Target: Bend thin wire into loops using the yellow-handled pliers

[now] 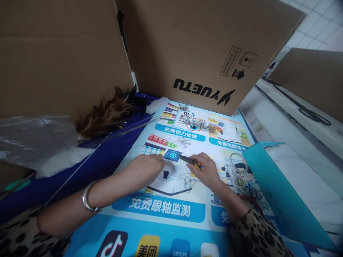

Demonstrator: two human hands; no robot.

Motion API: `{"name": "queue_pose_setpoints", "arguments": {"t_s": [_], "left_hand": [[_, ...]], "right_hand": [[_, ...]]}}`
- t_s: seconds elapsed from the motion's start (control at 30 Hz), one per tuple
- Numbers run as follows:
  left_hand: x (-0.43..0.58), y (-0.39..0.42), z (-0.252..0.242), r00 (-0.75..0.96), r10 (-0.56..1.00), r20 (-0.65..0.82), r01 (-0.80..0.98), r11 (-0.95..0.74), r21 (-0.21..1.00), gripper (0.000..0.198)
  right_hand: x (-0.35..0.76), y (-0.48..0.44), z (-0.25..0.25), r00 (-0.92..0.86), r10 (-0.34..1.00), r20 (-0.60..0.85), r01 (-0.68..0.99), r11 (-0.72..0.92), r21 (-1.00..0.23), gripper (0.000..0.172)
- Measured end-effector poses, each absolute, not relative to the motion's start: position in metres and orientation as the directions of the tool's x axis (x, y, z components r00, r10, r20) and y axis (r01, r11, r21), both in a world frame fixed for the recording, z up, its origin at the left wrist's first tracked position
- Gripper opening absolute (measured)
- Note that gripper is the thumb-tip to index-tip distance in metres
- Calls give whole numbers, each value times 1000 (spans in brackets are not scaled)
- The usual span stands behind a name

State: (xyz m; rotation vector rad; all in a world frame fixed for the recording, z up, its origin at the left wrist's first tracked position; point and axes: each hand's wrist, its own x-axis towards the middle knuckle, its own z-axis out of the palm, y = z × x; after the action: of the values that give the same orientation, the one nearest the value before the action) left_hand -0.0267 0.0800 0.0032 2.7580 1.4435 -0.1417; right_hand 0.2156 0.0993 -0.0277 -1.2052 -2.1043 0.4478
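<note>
My right hand (205, 168) is closed around a pair of pliers (187, 159) with dark jaws and a yellow handle. The jaws point left, over a blue square printed on the poster (193, 205). Just left of the jaw tips, my left hand (150, 168) is closed in a pinch; whatever it holds is too thin or hidden to make out. Bent wire pieces (187, 182) lie on the poster below the pliers. A tangled wire shape (183, 142) sits above my hands, with another wire tangle (201, 125) farther back.
Cardboard boxes (160, 46) stand along the back and left. Brown feathers (104, 114) and a clear plastic bag (34, 139) lie at left. More wire pieces (242, 184) lie right of my right hand, beside a teal folder (284, 192). Scissors (312, 116) rest farther right.
</note>
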Motion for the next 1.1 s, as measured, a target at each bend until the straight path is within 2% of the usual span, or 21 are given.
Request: {"name": "queue_pose_setpoints", "arguments": {"t_s": [0.2, 0.33, 0.43, 0.57, 0.67, 0.83, 1.1], "left_hand": [[-28, 84, -3, 553, 825, -119, 833, -552, 43, 21], [-30, 89, -2, 488, 862, -134, 870, -470, 147, 21], [-30, 94, 2, 460, 880, -120, 846, -393, 361, 19], [-29, 100, 6, 424, 904, -61, 650, -257, 715, 23], [-27, 102, 7, 383, 920, -84, 520, -139, 843, 30], [-25, 102, 5, 369, 903, -219, 366, 75, 928, 25], [-24, 103, 0, 356, 899, -254, 227, 181, 957, 22]], "right_hand": [[215, 99, -28, -369, 851, 373, 630, 524, -574, 22], [215, 99, -27, -364, 851, 379, 636, 524, -566, 23], [215, 98, -25, -366, 850, 378, 641, 525, -560, 23], [215, 97, -23, -363, 848, 386, 645, 527, -553, 23], [215, 97, -23, -364, 846, 390, 644, 531, -550, 23], [215, 96, -22, -377, 847, 375, 645, 530, -550, 23], [215, 96, -24, -385, 834, 394, 658, 548, -517, 22]]}}
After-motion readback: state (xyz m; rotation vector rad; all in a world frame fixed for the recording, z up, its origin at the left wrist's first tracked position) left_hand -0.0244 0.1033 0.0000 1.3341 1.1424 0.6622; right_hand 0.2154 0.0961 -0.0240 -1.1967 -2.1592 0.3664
